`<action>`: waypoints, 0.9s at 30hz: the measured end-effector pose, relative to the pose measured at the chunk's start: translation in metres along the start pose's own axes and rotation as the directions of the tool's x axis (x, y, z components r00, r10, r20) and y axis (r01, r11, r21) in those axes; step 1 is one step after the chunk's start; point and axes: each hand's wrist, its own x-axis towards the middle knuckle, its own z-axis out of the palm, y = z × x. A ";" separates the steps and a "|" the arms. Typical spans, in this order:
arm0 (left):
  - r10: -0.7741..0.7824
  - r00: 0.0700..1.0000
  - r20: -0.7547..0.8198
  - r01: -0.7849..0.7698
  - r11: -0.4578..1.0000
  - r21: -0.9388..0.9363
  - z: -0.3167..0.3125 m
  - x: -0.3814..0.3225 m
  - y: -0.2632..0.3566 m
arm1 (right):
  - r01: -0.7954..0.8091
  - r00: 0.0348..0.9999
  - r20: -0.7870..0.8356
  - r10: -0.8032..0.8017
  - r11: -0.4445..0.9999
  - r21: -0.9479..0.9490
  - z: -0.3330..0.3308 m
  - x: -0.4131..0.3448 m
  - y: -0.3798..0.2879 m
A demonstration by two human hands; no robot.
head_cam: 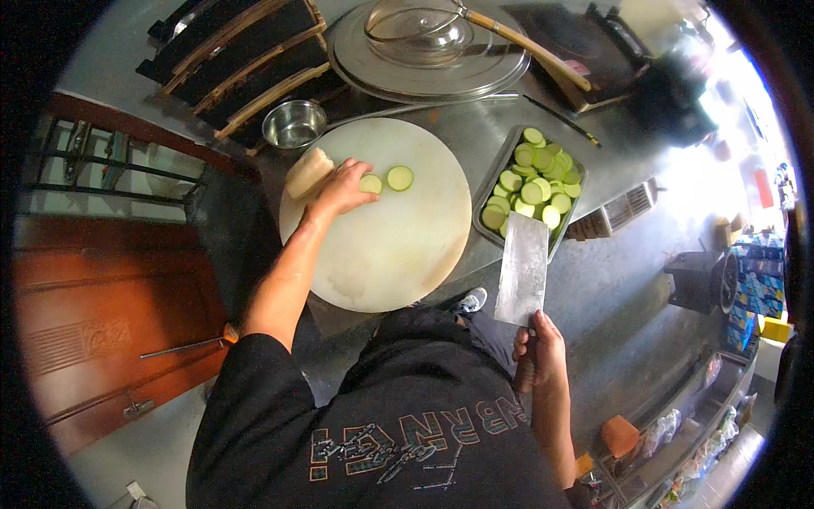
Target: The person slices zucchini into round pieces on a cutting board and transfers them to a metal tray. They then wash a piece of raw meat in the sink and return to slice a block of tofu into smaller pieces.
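My left hand (345, 189) is over the left part of a round white cutting board (381, 254), thumb and fingers around a green-rimmed zucchini slice (370, 184). A second zucchini slice (400, 178) lies flat just right of it. Behind the wrist, at the board's left edge, rests a pale, roughly cylindrical thing (309, 174); whether it is food or rolled cloth I cannot tell. My right hand (540, 350) grips the handle of a cleaver (523, 270) off the counter's front edge. The blade's far end overlaps a metal tray (488, 182) heaped with zucchini slices (540, 168).
A small metal bowl (294, 124) stands beyond the board's upper left. Farther back are a large metal lid (356, 67) and a wooden-handled strainer (528, 48) on top. A thin black rod (563, 121) lies behind the tray. A grey bin (696, 280) stands on the floor at right.
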 end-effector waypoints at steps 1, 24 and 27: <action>-0.010 1.000 -0.003 0.010 1.000 0.003 0.000 -0.004 0.002 | 0.003 1.000 -0.005 -0.003 1.000 0.008 -0.002 0.000 0.000; -0.334 0.926 0.177 0.071 -0.305 -0.950 0.019 -0.038 0.031 | 0.025 1.000 0.010 -0.025 1.000 0.014 -0.015 0.005 -0.011; -0.264 0.950 0.168 0.039 -0.434 -0.900 0.019 -0.038 0.028 | 0.016 1.000 -0.006 -0.016 0.999 0.042 -0.013 0.003 -0.011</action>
